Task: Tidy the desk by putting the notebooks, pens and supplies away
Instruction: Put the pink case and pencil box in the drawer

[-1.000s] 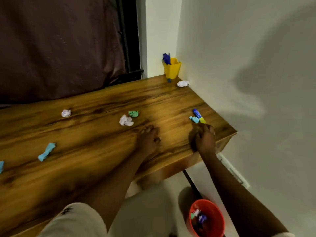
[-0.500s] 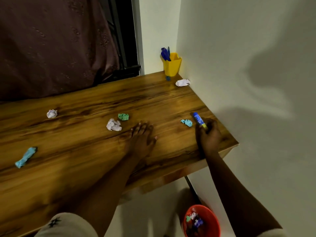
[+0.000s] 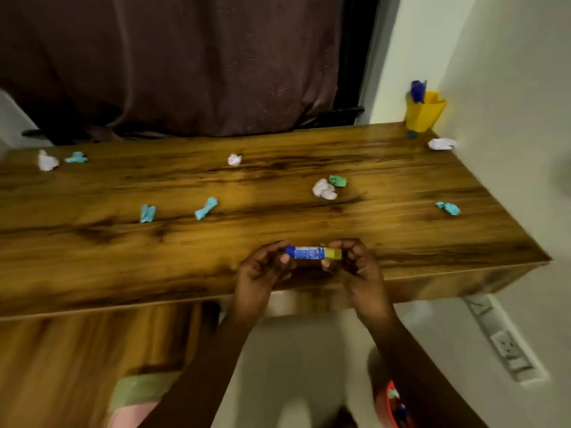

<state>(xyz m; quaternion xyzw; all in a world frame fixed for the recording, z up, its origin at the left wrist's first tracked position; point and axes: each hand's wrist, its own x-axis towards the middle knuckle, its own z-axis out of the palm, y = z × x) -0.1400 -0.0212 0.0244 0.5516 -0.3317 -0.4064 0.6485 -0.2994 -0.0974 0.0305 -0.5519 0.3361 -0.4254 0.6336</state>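
Blue-and-yellow cylindrical stick (image 3: 313, 253), probably a glue stick though blur hides the label, is held level just above the near edge of the wood-grain desk (image 3: 92, 248). Nearer still, a round red bucket (image 3: 390, 403) sits on the floor at 5 o'clock, mostly hidden by the right forearm. The stick's long axis runs from 9 to 3 o'clock. The left hand (image 3: 262, 270) pinches the blue end and the right hand (image 3: 355, 267) pinches the yellow end. Both have curled fingers closed on it, palms turned toward each other, and forearms rising from below the desk edge. Neither hand is nearer the stick. The right is on the side of the likely destinations, so I judge the next move falls to it, either down to the bucket or out across the desk. Beyond the hands, crumpled paper scraps dot the top: a teal twist (image 3: 206, 208) at 11 o'clock, a white-pink wad (image 3: 323, 189) touching a green one (image 3: 337, 181) at 12, and another teal scrap (image 3: 448, 208) at 2. Farthest, at 1 o'clock in the corner by the wall, stands a yellow plastic cup (image 3: 425, 114) holding blue pens (image 3: 417, 87).
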